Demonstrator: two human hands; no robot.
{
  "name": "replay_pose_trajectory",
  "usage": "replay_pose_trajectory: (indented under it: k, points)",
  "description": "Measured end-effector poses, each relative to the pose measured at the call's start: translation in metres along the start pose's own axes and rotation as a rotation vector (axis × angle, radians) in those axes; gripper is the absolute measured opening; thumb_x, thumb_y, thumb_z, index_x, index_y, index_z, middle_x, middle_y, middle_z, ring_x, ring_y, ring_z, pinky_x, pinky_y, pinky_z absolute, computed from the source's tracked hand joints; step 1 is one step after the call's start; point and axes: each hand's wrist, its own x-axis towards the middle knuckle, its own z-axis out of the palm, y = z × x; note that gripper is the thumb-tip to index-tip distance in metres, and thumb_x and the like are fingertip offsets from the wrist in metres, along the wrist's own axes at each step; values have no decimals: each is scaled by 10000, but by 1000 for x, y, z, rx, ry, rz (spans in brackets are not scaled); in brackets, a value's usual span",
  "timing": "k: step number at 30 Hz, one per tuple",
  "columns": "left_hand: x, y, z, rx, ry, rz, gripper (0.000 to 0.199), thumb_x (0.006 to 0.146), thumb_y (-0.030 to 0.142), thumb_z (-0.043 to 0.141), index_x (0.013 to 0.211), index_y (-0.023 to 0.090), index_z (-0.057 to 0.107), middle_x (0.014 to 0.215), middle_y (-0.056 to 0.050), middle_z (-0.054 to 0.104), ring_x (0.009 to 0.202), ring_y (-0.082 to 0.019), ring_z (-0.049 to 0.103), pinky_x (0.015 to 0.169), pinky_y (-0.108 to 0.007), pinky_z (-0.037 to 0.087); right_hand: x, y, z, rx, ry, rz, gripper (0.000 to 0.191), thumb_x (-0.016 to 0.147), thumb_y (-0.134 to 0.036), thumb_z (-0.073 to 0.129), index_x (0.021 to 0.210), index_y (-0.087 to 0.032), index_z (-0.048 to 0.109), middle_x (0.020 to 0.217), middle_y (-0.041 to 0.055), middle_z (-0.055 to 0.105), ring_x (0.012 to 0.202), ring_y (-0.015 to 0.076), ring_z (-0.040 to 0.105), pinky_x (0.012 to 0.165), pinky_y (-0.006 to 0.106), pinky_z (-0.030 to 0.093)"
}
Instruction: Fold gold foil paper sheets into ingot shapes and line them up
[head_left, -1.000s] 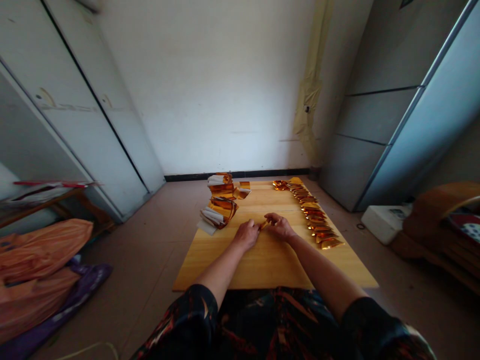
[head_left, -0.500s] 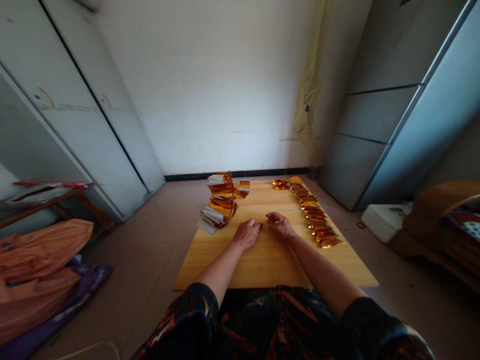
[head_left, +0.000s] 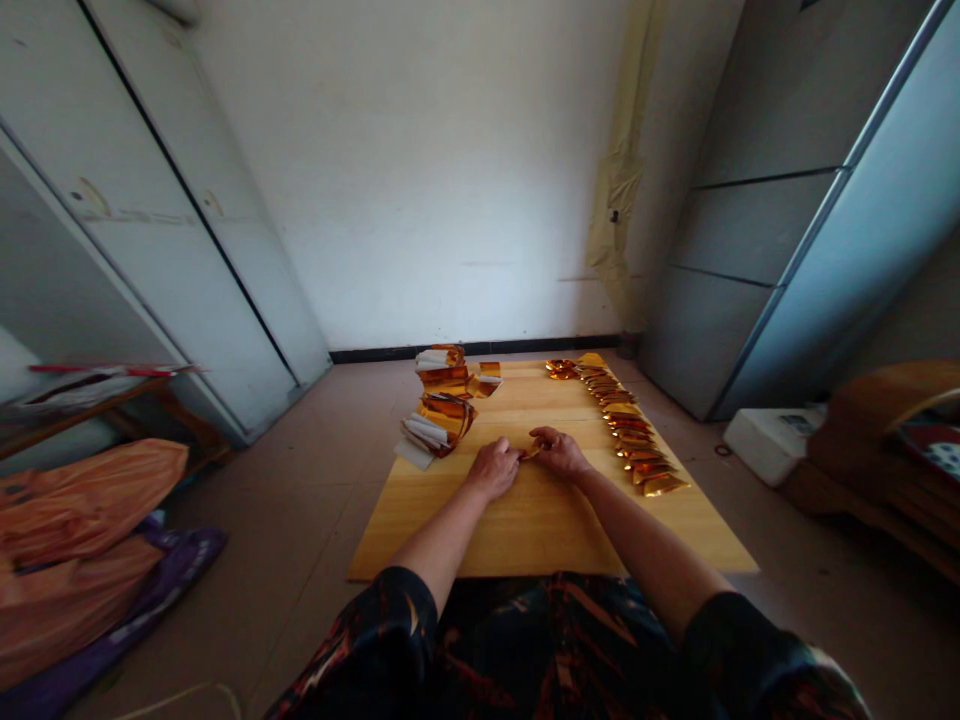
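Near the middle of the wooden board (head_left: 555,520), my left hand (head_left: 495,468) and my right hand (head_left: 559,452) are close together. Between them is a small gold paper piece (head_left: 530,453), pinched by the fingers of both hands. Stacks of gold-and-white paper sheets (head_left: 446,412) lie at the board's left side, with a loose gold sheet (head_left: 489,370) beside them. Along the right side runs a row of folded gold pieces (head_left: 630,430), and a few more gold pieces (head_left: 561,369) sit at its far end.
Orange cloth or bags (head_left: 82,500) lie at the left on a purple bag (head_left: 187,560). Grey cabinets (head_left: 180,200) stand left, a grey refrigerator (head_left: 750,230) right. A white box (head_left: 769,440) sits by wooden furniture (head_left: 862,490).
The gold piece between my hands now shows more clearly. My left hand's fingers have shifted slightly; both hands stay in nearly the same place.
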Motion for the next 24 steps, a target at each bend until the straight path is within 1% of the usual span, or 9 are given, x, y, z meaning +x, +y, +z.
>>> replay_pose_trajectory:
  k: [4,6,8,9,11,13,15,21,24]
  points:
    - [-1,3,0,-14,-4,-42,343,910,301,368,1129,243,627,984,-89,556,913,-220,539,841,-322,382,0,-4,-3,-24,112,-41,296,610,-121,505,850,-192,662,796,18,637,762,159,576,726,276,463]
    - [-2,5,0,-17,-6,-62,351,917,325,356,1112,231,632,987,-95,560,925,-226,536,848,-331,377,-1,-10,-1,-18,124,-76,264,627,-123,503,822,-196,666,821,21,642,773,162,579,730,277,463]
    - [-2,6,0,-13,-12,-83,358,916,344,358,1117,218,627,987,-102,563,931,-232,534,845,-336,375,-1,-18,5,-31,71,-88,237,659,-126,504,818,-190,669,835,22,652,772,156,584,729,265,460]
    - [-2,6,0,-8,-16,-94,357,912,347,367,1122,213,623,986,-104,564,930,-233,533,841,-335,376,-1,-21,8,-64,15,-81,222,671,-120,505,805,-184,670,831,24,656,770,153,587,727,255,456]
    - [-1,6,0,1,-21,-97,352,907,341,377,1131,214,618,982,-105,566,924,-235,536,826,-333,377,0,-27,13,-206,-108,-50,202,685,-96,509,775,-175,672,833,33,665,794,150,592,743,237,441]
    - [-1,6,0,10,-15,-79,353,913,330,361,1123,220,622,975,-106,567,908,-236,541,810,-336,378,2,-30,15,-357,-185,-17,205,702,-74,505,769,-170,673,861,46,672,836,151,591,765,226,422]
    - [0,7,0,13,-7,-67,359,919,325,345,1116,223,627,972,-107,568,897,-240,544,802,-342,377,4,-32,14,-432,-209,4,212,730,-73,496,788,-171,675,890,55,673,859,152,589,767,220,409]
    - [-4,9,-4,10,-6,-100,341,913,291,358,1106,211,628,981,-100,583,925,-226,531,818,-328,385,6,-39,10,-480,-243,21,157,754,-137,538,808,-176,680,894,64,671,845,172,588,709,230,387]
    - [-14,2,-6,16,13,-25,334,897,189,360,1077,217,639,991,-93,602,950,-215,526,836,-323,388,5,-42,11,-489,-251,32,151,743,-126,550,808,-183,674,881,49,669,816,160,581,680,221,377]
